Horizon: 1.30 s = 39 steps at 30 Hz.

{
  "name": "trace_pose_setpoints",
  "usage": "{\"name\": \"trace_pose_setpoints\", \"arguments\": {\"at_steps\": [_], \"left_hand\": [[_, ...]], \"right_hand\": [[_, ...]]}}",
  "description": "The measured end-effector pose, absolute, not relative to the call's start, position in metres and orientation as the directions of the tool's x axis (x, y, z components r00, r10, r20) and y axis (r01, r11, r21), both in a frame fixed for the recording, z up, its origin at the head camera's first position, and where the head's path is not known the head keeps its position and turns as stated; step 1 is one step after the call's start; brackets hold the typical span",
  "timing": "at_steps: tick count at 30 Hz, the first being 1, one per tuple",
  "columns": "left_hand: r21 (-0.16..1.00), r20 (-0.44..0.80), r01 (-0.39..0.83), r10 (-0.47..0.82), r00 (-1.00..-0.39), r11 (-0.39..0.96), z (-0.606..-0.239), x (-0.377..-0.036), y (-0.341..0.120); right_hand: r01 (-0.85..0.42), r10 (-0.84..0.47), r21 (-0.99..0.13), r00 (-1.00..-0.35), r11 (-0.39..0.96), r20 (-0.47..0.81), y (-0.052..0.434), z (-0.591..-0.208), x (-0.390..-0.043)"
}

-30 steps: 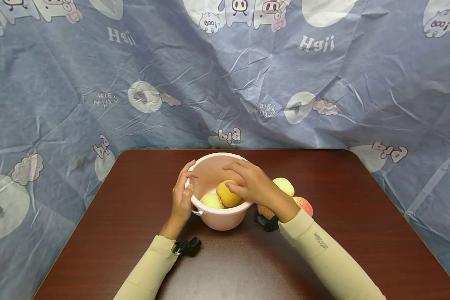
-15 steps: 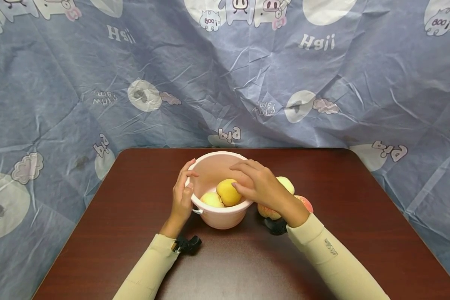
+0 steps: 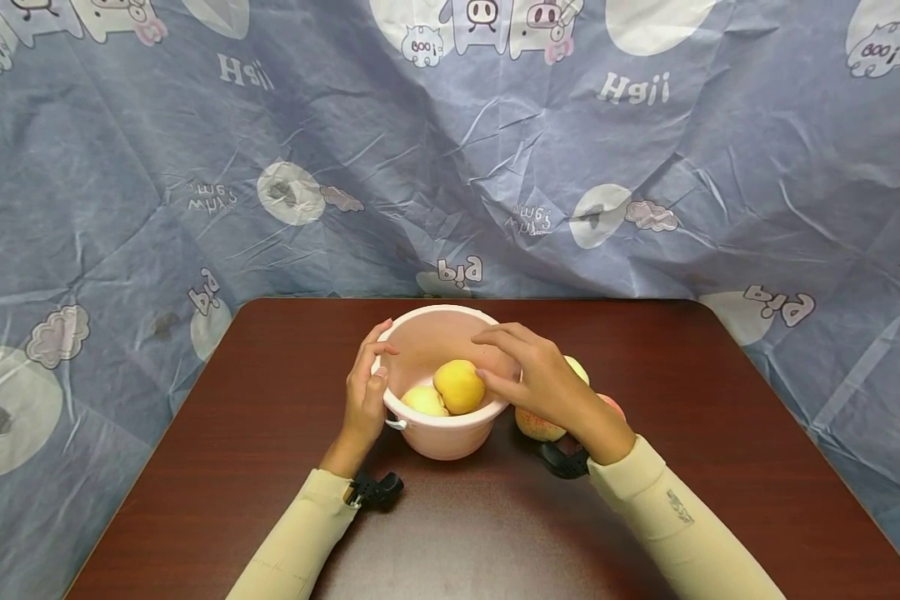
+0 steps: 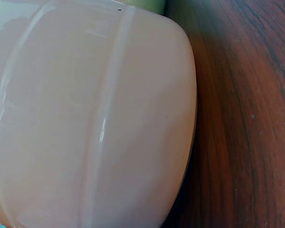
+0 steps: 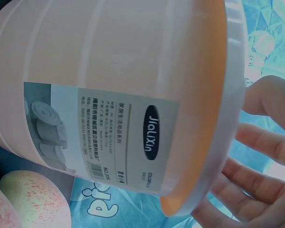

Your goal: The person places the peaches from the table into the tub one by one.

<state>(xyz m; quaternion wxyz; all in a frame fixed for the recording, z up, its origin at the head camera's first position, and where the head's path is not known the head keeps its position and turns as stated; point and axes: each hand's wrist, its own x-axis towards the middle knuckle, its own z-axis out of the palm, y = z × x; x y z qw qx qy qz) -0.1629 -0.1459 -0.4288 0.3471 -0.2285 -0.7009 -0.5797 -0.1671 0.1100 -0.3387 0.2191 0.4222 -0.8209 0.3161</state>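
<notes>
A pink plastic bucket (image 3: 442, 437) stands mid-table with a yellow peach (image 3: 459, 386) and a paler one (image 3: 423, 402) inside. My left hand (image 3: 366, 385) grips the bucket's left rim, thumb at the edge and fingers round the wall. My right hand (image 3: 516, 371) hovers over the right rim with relaxed fingers (image 5: 270, 99), just off the yellow peach and holding nothing. The left wrist view is filled by the bucket wall (image 4: 85, 118); that hand is hidden there. The right wrist view shows the labelled bucket side (image 5: 109, 71).
Three more peaches lie on the dark wooden table (image 3: 270, 467) right of the bucket: a pale one (image 3: 579, 368), a reddish one (image 3: 538, 425) and a red one (image 3: 613, 405), partly behind my right wrist. A blue printed cloth (image 3: 450, 167) hangs behind the table.
My right hand has let go of the yellow peach and drawn back to the right; the peach stays in the bucket. The left hand has not moved.
</notes>
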Motion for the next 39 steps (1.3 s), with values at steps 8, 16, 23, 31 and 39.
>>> {"name": "trace_pose_setpoints", "arguments": {"at_steps": [8, 16, 23, 31, 39], "left_hand": [[0.649, 0.756, 0.729, -0.076, -0.651, 0.218, -0.442, -0.173, -0.150], [0.647, 0.759, 0.733, -0.080, -0.647, 0.210, -0.442, -0.172, -0.149], [0.648, 0.756, 0.731, -0.070, -0.651, 0.215, -0.442, -0.173, -0.150], [0.643, 0.761, 0.736, -0.075, -0.644, 0.210, -0.425, -0.161, -0.145], [0.651, 0.754, 0.728, -0.078, -0.652, 0.214, -0.408, -0.150, -0.141]], "right_hand": [[-0.812, -0.535, -0.407, -0.582, 0.418, 0.612, 0.121, -0.335, -0.161], [-0.806, -0.535, -0.400, -0.589, 0.436, 0.606, 0.131, -0.336, -0.161], [-0.793, -0.525, -0.406, -0.606, 0.454, 0.597, 0.140, -0.337, -0.160], [-0.768, -0.515, -0.420, -0.637, 0.483, 0.573, 0.151, -0.338, -0.158], [-0.779, -0.506, -0.388, -0.620, 0.493, 0.600, 0.160, -0.340, -0.157]]}}
